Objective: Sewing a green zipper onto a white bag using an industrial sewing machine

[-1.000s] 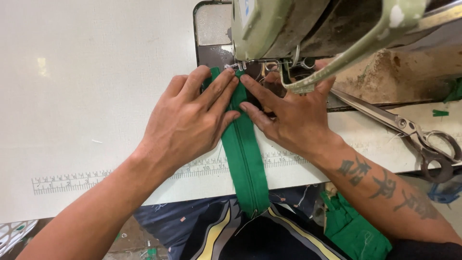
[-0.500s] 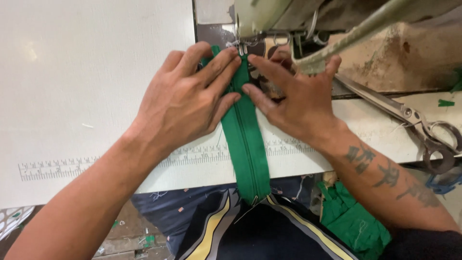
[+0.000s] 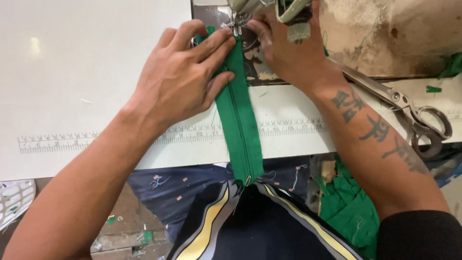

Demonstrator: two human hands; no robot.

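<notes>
1. Green zipper strip (image 3: 239, 120) lies flat on the white counter (image 3: 72, 72), long axis running from the near edge straight away to the sewing machine (image 3: 262, 7); its far end sits at the needle, its near end hangs off the edge.
2. Left hand (image 3: 185, 79): fingers spread flat, pressing the strip's left side, not clenched.
3. Right hand (image 3: 288, 50): fingers at the strip's far end by the needle; grip unclear.
4. Scissors (image 3: 409, 113) lie to the right, apart.
</notes>
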